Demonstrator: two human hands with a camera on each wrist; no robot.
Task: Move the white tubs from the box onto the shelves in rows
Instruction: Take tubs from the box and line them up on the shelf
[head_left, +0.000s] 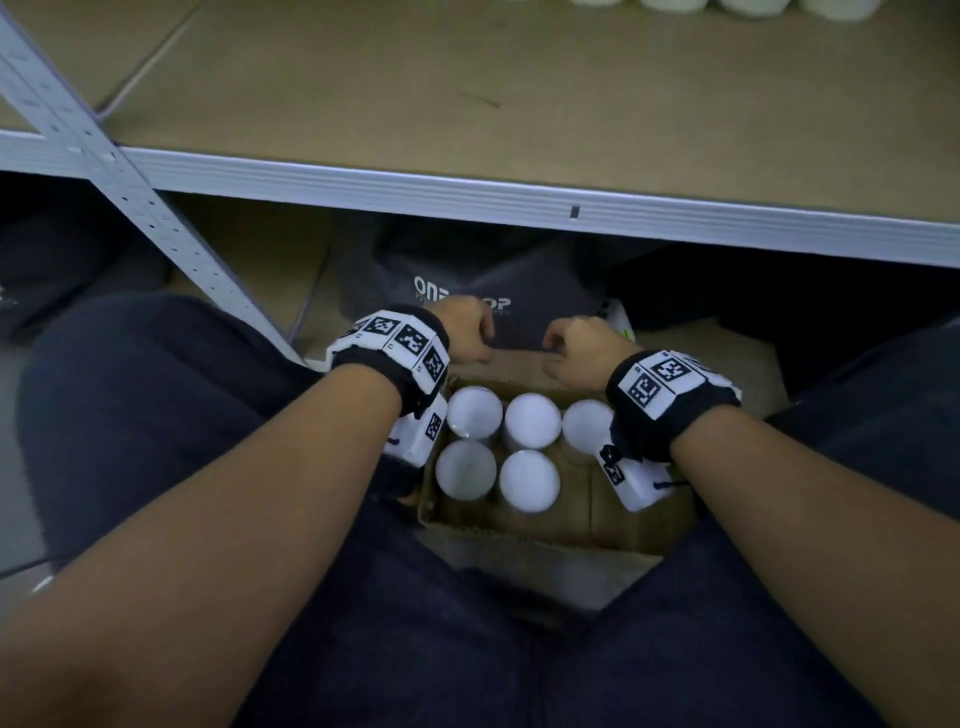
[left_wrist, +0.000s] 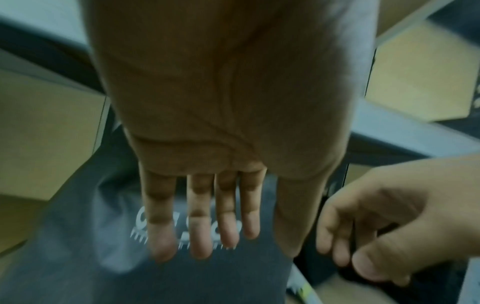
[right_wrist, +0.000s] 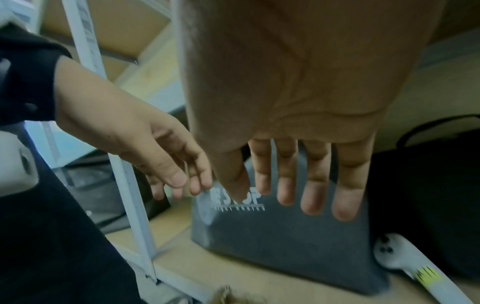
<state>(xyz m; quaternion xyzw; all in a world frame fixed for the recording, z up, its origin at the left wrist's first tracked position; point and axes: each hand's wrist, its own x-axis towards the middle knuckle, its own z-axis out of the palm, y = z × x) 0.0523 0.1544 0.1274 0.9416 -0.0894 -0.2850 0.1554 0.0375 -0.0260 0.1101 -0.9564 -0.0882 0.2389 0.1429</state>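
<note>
Several white tubs (head_left: 532, 421) stand upright in an open cardboard box (head_left: 524, 535) on the floor between my knees; the box's right side has a bare patch. My left hand (head_left: 467, 332) and right hand (head_left: 576, 353) hover side by side over the box's far edge, just beyond the tubs. In the left wrist view my left hand (left_wrist: 207, 226) has straight, slightly spread fingers and holds nothing. In the right wrist view my right hand (right_wrist: 298, 185) looks the same, fingers extended and bare. Neither hand touches a tub.
A brown shelf board (head_left: 519, 104) with a white metal front rail spans above the box; more white tubs (head_left: 675, 4) line its back edge. A grey bag (head_left: 457, 280) with white lettering stands under the shelf. A white upright (head_left: 130, 208) rises at left. A white handled tool (right_wrist: 415, 271) lies beside the bag.
</note>
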